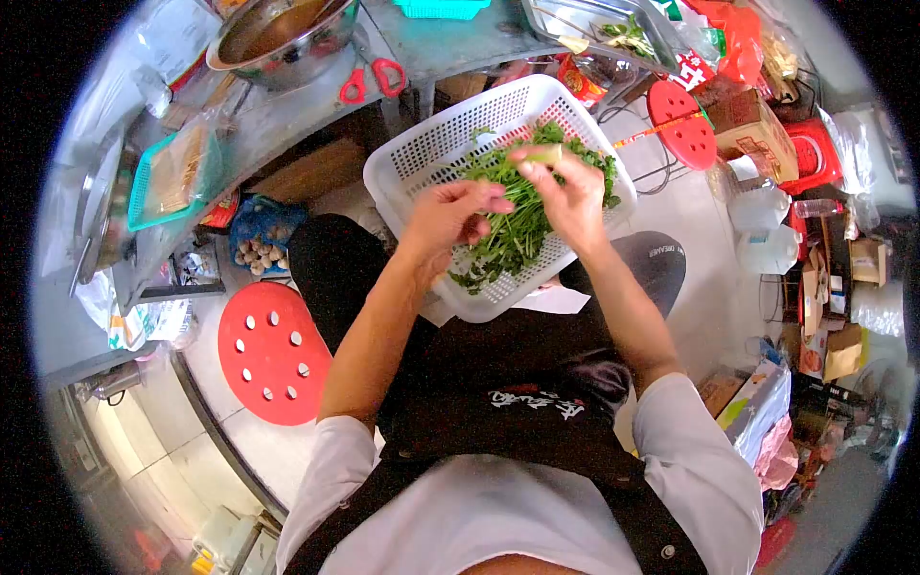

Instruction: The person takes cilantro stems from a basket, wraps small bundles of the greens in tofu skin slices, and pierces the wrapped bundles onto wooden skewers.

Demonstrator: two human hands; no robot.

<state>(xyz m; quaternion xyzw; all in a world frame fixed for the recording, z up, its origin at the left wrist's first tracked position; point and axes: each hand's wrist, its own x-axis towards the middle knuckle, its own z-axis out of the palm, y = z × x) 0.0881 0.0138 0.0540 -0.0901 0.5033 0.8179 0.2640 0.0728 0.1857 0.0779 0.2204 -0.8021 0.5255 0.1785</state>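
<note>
A white perforated plastic basket point(586, 113) rests across my lap, holding leafy green herbs point(513, 244) with long thin stems, perhaps coriander or celery. Over the basket, my right hand point(572, 195) pinches a pale green stalk point(544, 155) between thumb and fingers. My left hand point(458, 213) is just to its left, above the stems, with thumb and fingers drawn together. Whatever lies between those left fingertips is too small to make out. The two hands are close but apart.
Red-handled scissors point(372, 80) and a metal bowl point(280, 38) stand on the counter ahead. A red stool point(272, 353) is at my left, another red stool point(678, 125) at front right. Plastic jugs point(767, 251) and a cardboard box point(752, 132) line the right side.
</note>
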